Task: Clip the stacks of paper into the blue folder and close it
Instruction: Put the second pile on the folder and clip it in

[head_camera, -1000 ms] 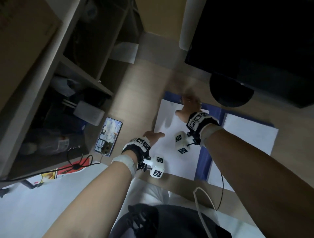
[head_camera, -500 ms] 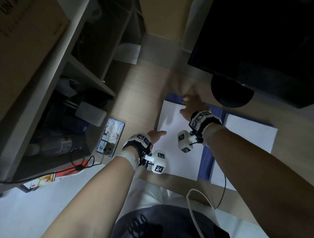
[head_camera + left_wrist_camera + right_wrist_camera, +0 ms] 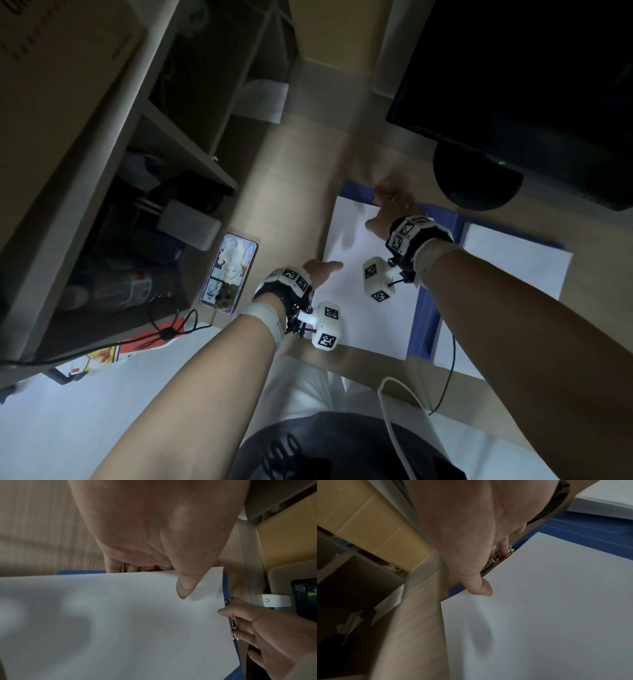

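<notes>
The blue folder (image 3: 426,308) lies open on the wooden desk. A white paper stack (image 3: 363,294) covers its left half, and a second paper stack (image 3: 513,263) lies on the right half. My left hand (image 3: 325,268) pinches the left stack's edge, thumb (image 3: 185,586) on top and fingers (image 3: 118,566) tucked beneath. My right hand (image 3: 387,205) is at the stack's far edge. Its fingers (image 3: 503,543) curl over the metal clip (image 3: 496,559) and its thumb (image 3: 482,588) presses the paper. The left wrist view shows the same clip (image 3: 233,626) under those fingers.
A phone (image 3: 231,274) lies left of the folder beside a dark shelf unit (image 3: 137,192). A monitor (image 3: 513,68) on a round black base (image 3: 478,181) stands just beyond the folder. A white cable (image 3: 394,411) hangs over the desk's near edge.
Hardly anything differs. My right hand stays at the clip on the far edge and has shifted a touch; my left hand keeps its hold on the stack's left edge.
</notes>
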